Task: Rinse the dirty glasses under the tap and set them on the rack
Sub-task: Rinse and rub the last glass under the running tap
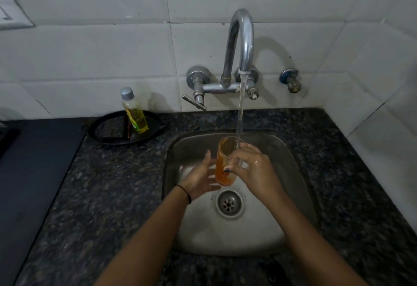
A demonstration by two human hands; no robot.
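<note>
— Nearest the camera, what is seen?

— Two bare forearms are seen reaching over the near edge of the worktop (94,184) into the steel sink (291,154). A dark band is worn on the left wrist.

— And where is the glass held?

— An orange-tinted glass (224,168) is held over the middle of the sink, above the drain (229,203), mouth tipped toward the back wall. A stream from the tap (241,44) is caught at its far rim. The right hand (257,172) is wrapped around the side of the glass, thumb on the near face. The left hand (200,177) is spread open beside it, fingers at or just short of the wall; whether contact is made cannot be told.

— How is it likely to handle?

— It is judged stiff, brittle and fairly light, though weight is added as water is taken in. Wet skin and a wet wall make it slippery, and a knock against steel or the tap could crack it. A full wrap at mid-height is best taken, with the base supported by the free palm; the thin rim should not be pinched.

— Is the rack seen?

— No rack is seen. A yellow bottle (134,114) stands on a dark tray (101,127) at the back left of the worktop.
</note>
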